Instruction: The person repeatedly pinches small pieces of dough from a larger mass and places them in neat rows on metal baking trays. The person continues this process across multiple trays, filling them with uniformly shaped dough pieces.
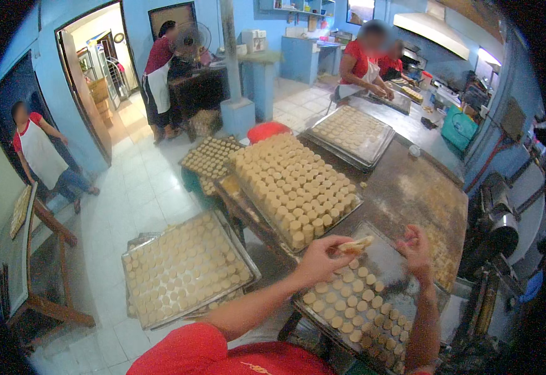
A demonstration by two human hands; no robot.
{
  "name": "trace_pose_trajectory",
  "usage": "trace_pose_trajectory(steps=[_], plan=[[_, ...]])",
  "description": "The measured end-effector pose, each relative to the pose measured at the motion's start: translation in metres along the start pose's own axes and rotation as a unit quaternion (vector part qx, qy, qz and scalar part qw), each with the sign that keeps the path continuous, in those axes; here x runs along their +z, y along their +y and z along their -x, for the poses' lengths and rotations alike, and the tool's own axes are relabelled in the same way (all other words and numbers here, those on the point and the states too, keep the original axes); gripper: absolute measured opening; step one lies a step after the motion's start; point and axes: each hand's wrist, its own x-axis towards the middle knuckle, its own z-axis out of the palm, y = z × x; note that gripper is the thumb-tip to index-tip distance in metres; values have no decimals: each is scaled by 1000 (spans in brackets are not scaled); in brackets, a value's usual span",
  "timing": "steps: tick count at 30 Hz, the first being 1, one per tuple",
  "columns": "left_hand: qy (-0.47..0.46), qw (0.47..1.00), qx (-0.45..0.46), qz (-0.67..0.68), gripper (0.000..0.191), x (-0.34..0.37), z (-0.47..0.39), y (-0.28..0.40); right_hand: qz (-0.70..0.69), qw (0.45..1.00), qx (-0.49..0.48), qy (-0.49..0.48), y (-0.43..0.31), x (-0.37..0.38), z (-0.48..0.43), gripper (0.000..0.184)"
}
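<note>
My left hand (pixel 317 262) grips a pale, doughy-looking piece (pixel 356 245) whose kind I cannot make out. It is above a metal baking tray (pixel 364 230) partly covered with rows of small round dough pieces (pixel 348 300). My right hand (pixel 416 248) is raised over the tray's right side, apart from the left. Its fingers are curled and blurred, and whether they pinch anything is unclear. Just beyond my left hand, a tray carries many round dough pieces stacked in layers (pixel 296 183). My right forearm hides part of the near tray.
A floured wooden table (pixel 409 187) bears a stack of filled trays (pixel 350 133) at its far side. Lower left stands another tray of dough rounds (pixel 184 267). A machine with rollers (pixel 500 225) borders the table on the right. Several people in red shirts are around the room.
</note>
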Motion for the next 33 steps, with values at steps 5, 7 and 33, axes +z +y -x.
trace_pose_trajectory(steps=[5,7,33], plan=[[30,998,-18,-59,37,-31,29,6,232,960,74,136,146,-105,-43,78],[46,994,-27,-100,38,-41,38,9,258,955,87,116,190,-134,-41,77],[-218,842,491,48,16,-1,84,211,94,990,69,83,211,-141,-39,77]])
